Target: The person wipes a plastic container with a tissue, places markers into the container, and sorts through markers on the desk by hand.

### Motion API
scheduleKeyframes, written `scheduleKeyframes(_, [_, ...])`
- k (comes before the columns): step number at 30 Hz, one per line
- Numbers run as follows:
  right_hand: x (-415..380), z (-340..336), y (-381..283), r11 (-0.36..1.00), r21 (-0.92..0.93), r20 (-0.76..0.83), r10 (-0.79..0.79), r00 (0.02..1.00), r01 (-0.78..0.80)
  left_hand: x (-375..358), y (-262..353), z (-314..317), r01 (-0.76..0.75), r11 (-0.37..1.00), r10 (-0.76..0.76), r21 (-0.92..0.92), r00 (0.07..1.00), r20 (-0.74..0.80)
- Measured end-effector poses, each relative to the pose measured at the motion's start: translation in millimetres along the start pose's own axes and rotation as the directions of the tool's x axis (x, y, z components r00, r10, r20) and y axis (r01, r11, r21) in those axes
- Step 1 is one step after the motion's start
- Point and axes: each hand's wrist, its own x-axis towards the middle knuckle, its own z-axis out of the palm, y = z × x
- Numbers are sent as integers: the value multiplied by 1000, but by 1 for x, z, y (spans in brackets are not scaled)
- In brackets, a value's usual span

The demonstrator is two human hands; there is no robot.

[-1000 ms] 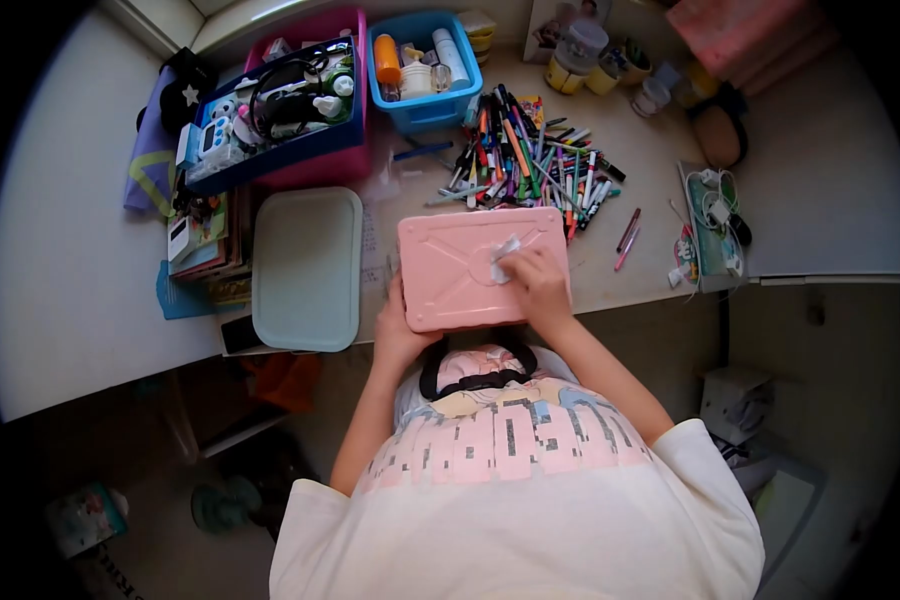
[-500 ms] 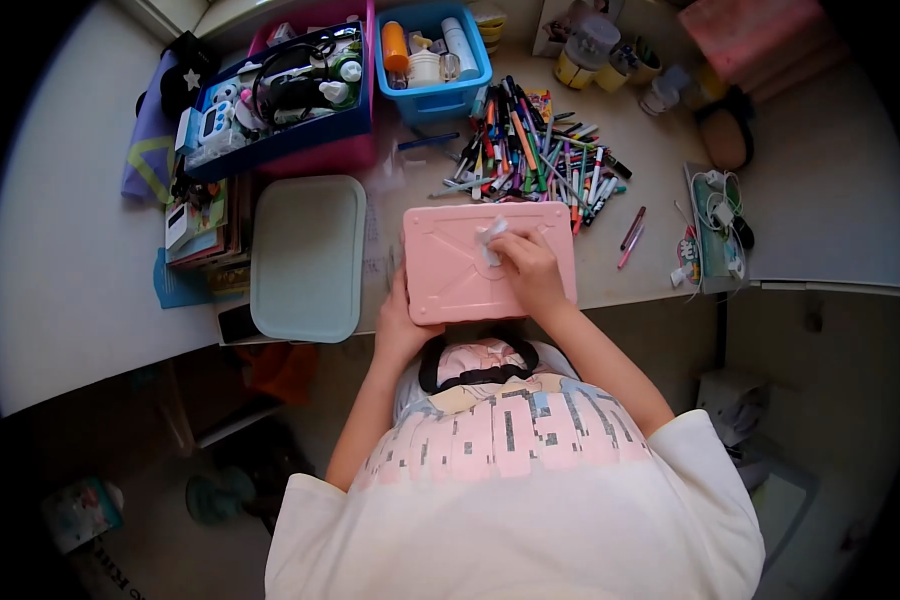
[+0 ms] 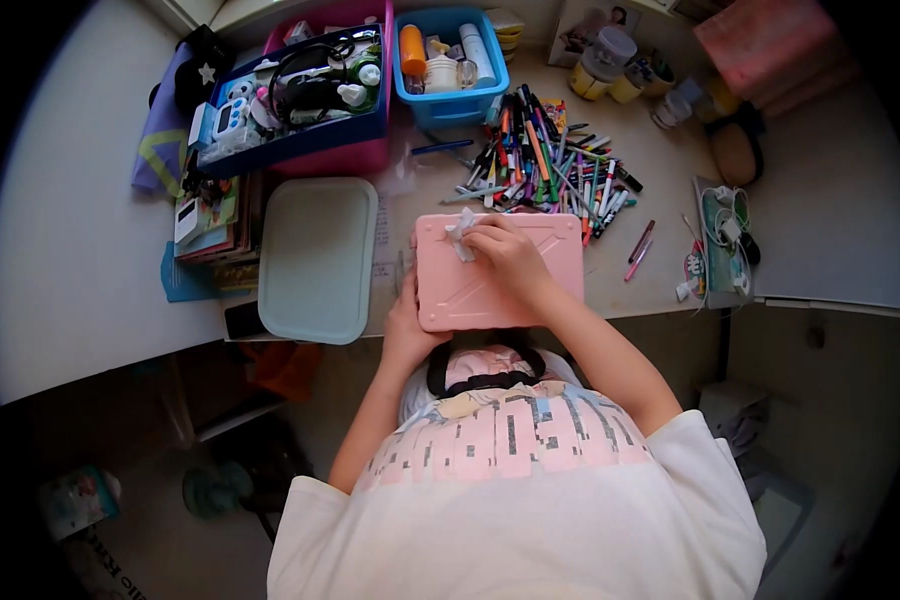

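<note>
A pink plastic lid (image 3: 550,285) lies at the desk's near edge in front of me. My right hand (image 3: 510,258) presses a crumpled white wipe (image 3: 460,238) against the lid's upper left part. My left hand (image 3: 406,318) grips the lid's lower left edge and steadies it. A heap of coloured pens and markers (image 3: 545,160) lies just beyond the lid.
A pale green lid (image 3: 315,260) lies left of the pink one. Behind stand a blue bin (image 3: 450,105) with bottles and a pink and navy bin (image 3: 300,135) with cables. Books (image 3: 210,225) sit at far left, two loose pens (image 3: 638,248) and a cable tray (image 3: 725,240) at right.
My right hand has slid the wipe leftward across the pink lid, from its centre to the upper left part. My left hand has kept its grip.
</note>
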Motion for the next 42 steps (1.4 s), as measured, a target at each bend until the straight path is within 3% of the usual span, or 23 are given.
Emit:
scheduleKeyframes(3, [-23, -27, 10, 986, -79, -28, 145, 989, -146, 1, 0, 0, -20, 1000, 20, 0, 1000, -14])
scheduleKeyframes(5, [-28, -19, 10, 982, -106, -42, 153, 987, -157, 0, 2, 2, -35, 999, 34, -7, 999, -33])
scheduleKeyframes(9, [12, 21, -12, 998, -13, -83, -57, 995, 56, 1, 8, -2, 29, 999, -29, -17, 999, 24])
scheduleKeyframes(12, [2, 15, -7, 998, -22, -73, -55, 996, 53, 1, 3, -2, 28, 999, -27, -20, 998, 51])
scheduleKeyframes(14, [-27, -4, -11, 993, -62, -64, 100, 993, -104, 2, 0, 0, -3, 1000, 3, -15, 999, 46])
scheduleKeyframes(17, [-52, -15, -21, 993, -110, -57, 41, 998, -48, 1, 2, 1, -8, 999, 9, -43, 999, 31])
scheduleKeyframes(21, [0, 1, -11, 997, -61, -107, 36, 994, -43, 3, 4, 3, 16, 999, -15, -40, 999, 31])
scheduleKeyframes(25, [-1, 1, -6, 997, -9, -75, 72, 995, -73, 1, 2, 0, 32, 999, -29, -38, 998, 60])
scheduleKeyframes(27, [-29, -22, 9, 966, -73, -191, 230, 954, -248, 1, 3, 2, 10, 999, -8, -50, 999, 44])
scheduleKeyframes(29, [-49, -36, 27, 942, -98, -306, 279, 910, -322, 1, 5, 0, -1, 999, 3, -45, 999, 41])
scheduleKeyframes(31, [-51, -31, 16, 933, -93, -305, 306, 902, -348, 1, 6, 0, 15, 999, -14, -29, 999, 42])
scheduleKeyframes(33, [-42, -12, 1, 958, -121, -220, 230, 948, -260, 0, 6, 1, 21, 1000, -20, -15, 999, 44])
scheduleKeyframes(35, [-39, -9, -8, 962, -69, -186, 248, 951, -265, 2, 4, 0, -13, 999, 14, -44, 999, 42])
scheduleKeyframes(37, [-44, -21, 6, 970, -159, -175, 155, 972, -183, 2, 5, 0, -18, 1000, 19, -25, 999, 34])
scheduleKeyframes(39, [-53, -38, 19, 907, -178, -303, 317, 899, -380, 1, 6, -1, -24, 1000, 24, -6, 999, 29])
scheduleKeyframes(42, [-61, -30, 15, 885, -186, -390, 332, 859, -427, 1, 6, -1, -41, 999, 42, -32, 998, 37])
